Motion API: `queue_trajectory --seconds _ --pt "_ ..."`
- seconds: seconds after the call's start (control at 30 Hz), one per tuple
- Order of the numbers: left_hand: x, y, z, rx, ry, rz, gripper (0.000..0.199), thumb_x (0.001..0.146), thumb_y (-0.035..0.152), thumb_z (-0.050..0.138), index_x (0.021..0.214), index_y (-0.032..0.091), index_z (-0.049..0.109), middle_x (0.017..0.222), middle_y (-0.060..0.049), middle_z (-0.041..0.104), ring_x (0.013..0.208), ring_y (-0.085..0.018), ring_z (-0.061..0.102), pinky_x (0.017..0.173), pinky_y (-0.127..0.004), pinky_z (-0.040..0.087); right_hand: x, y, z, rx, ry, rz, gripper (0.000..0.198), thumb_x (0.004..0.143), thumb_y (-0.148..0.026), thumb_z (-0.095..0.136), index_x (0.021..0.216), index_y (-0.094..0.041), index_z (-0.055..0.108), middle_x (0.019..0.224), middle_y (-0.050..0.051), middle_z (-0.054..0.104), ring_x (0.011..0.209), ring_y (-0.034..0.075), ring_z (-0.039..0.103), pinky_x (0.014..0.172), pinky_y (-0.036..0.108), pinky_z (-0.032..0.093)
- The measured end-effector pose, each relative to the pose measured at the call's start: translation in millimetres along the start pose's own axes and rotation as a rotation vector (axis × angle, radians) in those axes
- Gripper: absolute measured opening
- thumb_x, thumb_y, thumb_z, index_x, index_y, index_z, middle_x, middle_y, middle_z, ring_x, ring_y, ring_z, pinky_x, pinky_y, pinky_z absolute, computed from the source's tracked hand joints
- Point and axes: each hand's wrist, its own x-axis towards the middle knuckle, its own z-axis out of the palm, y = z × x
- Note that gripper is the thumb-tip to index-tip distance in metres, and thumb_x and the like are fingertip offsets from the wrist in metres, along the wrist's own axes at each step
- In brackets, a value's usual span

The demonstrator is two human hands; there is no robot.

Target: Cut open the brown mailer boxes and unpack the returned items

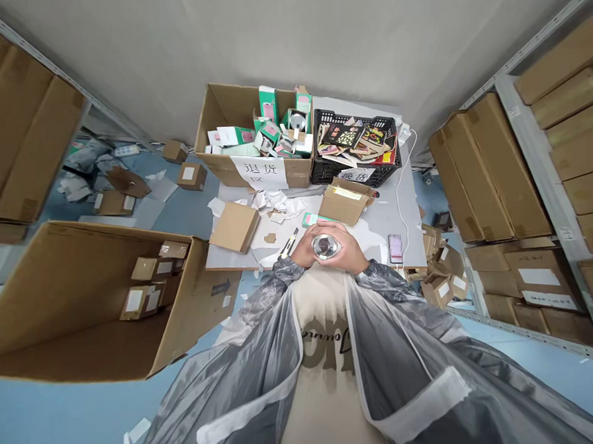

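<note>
A shiny round metal cup, seen from its top with a silver rim, is held close to my chest at the table's front edge. My left hand wraps its left side, and my right hand curls round the right, with the fingers of both meeting behind it. Its lower part is hidden. Just beyond my fingers lies a green and white small box, partly covered by my hands. A utility knife rests on the table left of my left hand.
Behind stand a large carton of green-and-white boxes and a black crate of booklets. On the table are an opened cardboard box, a brown box, crumpled paper and a phone. A big open carton stands left; shelves flank both sides.
</note>
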Motion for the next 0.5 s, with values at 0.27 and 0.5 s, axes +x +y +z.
queue_trajectory --seconds 0.27,0.5 --pt "-21 -1 -14 -0.009 -0.101 -0.112 0.092 0.093 0.068 0.105 0.166 0.023 0.071 0.167 -0.023 0.079 0.157 -0.045 0.077 0.134 -0.063 0.064 12 -7 0 0.667 0.616 0.624 0.048 0.088 -0.052 0.098 0.122 -0.029 0.073 0.115 0.006 0.087 0.119 0.033 0.087 0.100 0.047 0.078" --pt "-30 41 -22 0.110 0.257 0.114 0.078 0.106 0.069 0.093 0.164 0.026 0.063 0.154 -0.021 0.079 0.150 -0.041 0.079 0.132 -0.064 0.064 13 2 2 1.069 0.691 0.919 0.036 0.109 -0.060 0.082 0.120 -0.028 0.069 0.096 0.005 0.084 0.097 0.029 0.087 0.072 0.035 0.075"
